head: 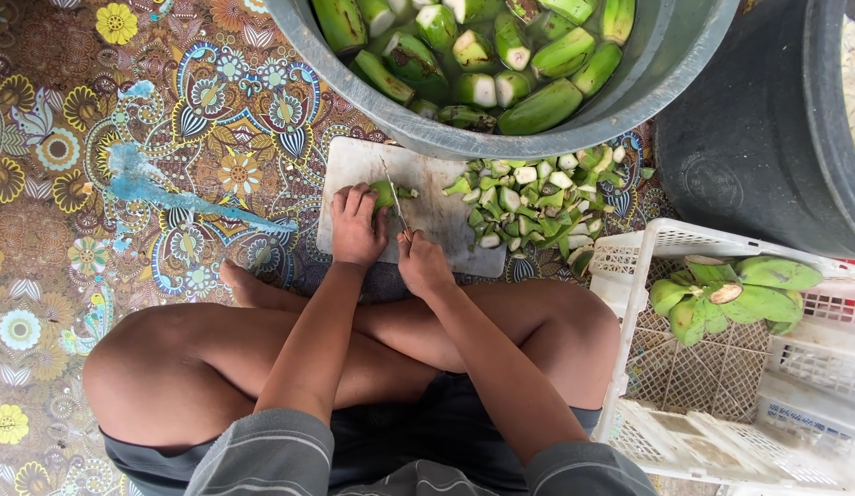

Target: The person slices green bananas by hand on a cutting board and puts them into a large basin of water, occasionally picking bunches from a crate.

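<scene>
I sit cross-legged on a patterned floor mat. My left hand (356, 225) presses a green banana (384, 193) down on a white cutting board (436, 216). Closed around the handle of a thin knife (392, 195), my right hand (423, 264) keeps the blade standing on the banana right beside the left fingers. A heap of cut green banana ends (533, 197) lies on the board's right side and spills onto the mat.
A grey tub (629, 87) holding several trimmed green bananas stands beyond the board. To the right is a white plastic crate (721, 386) with a bunch of green bananas (726, 294). A dark round tub (767, 138) stands at the far right.
</scene>
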